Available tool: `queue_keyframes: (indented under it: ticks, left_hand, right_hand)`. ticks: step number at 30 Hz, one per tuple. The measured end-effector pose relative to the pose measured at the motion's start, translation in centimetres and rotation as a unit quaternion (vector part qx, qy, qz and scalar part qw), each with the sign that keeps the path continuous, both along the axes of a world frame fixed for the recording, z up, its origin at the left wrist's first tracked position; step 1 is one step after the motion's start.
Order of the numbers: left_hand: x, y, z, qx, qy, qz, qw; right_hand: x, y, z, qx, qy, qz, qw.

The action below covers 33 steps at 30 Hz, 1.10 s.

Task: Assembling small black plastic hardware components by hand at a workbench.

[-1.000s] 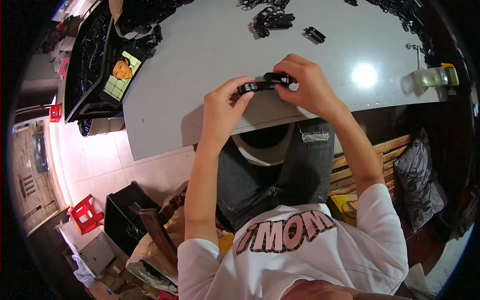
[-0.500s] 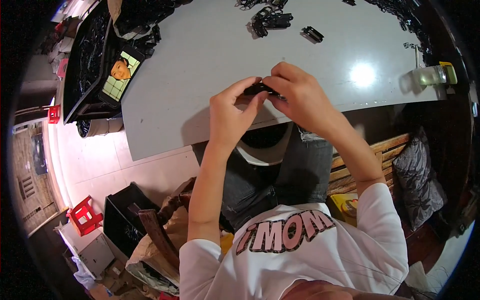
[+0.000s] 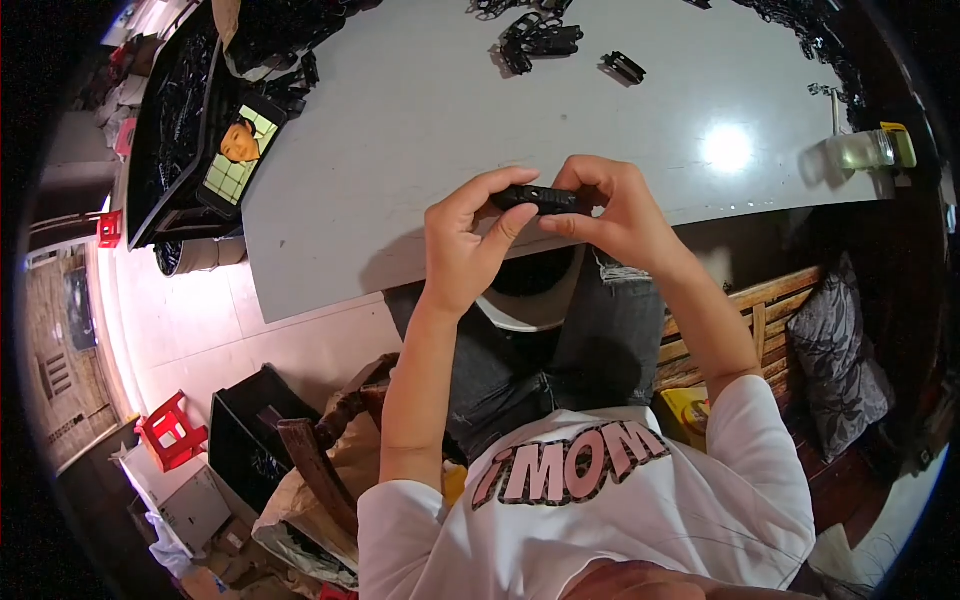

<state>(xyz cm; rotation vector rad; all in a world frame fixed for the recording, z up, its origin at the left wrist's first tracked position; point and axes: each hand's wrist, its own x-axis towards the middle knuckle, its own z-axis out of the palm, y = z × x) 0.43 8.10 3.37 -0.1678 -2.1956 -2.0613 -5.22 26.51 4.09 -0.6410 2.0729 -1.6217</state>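
Observation:
Between my two hands, over the near edge of the grey table [image 3: 400,130], is a small, long black plastic part [image 3: 545,198]. My left hand [image 3: 478,228] pinches its left end between thumb and fingers. On its right end, my right hand [image 3: 612,208] closes with thumb and index finger. The ends of the part are hidden by my fingers. Farther back lies a similar loose black part [image 3: 625,68], and left of it a small pile of black parts [image 3: 540,40].
A phone [image 3: 240,155] showing a picture leans on a black bin [image 3: 175,130] of black parts at the left. A clear jar [image 3: 862,152] with a yellow piece lies at the table's right edge. More black pieces [image 3: 815,45] heap at the far right. A white-rimmed bucket [image 3: 530,318] is between my knees.
My right hand has shifted slightly right and down, its fingers now at the end of the black part. More of the part shows between my hands.

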Motion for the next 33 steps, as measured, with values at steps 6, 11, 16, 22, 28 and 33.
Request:
queue_keyframes:
  ticks: [6,11,16,22,28,33]
  left_hand:
    - [-0.7,-2.2,-0.6,0.08,-0.046,0.122,0.988]
    - [-2.3,-5.5,-1.8,-0.045,-0.078,0.183,0.979]
    - [-8.9,-12.9,-2.5,-0.332,0.07,0.298,0.892]
    - [-17.1,-19.3,-5.6,-0.563,0.006,0.338,0.754]
    - [-18.7,-20.1,-5.2,-0.565,-0.089,0.276,0.772]
    - [-16.2,-16.7,-5.2,-0.542,-0.047,0.21,0.813]
  right_hand:
    - [-7.2,1.3,-1.8,0.199,0.482,-0.242,0.818]
    - [-10.8,5.1,-4.8,0.253,0.407,-0.197,0.855]
    - [-7.6,4.6,-3.9,0.186,0.321,-0.22,0.902]
    - [-6.1,3.8,-4.2,0.191,0.371,-0.223,0.881]
    - [-6.0,3.9,-4.6,0.226,0.388,-0.243,0.86]
    - [-5.3,4.1,-4.0,0.29,0.372,-0.259,0.843]
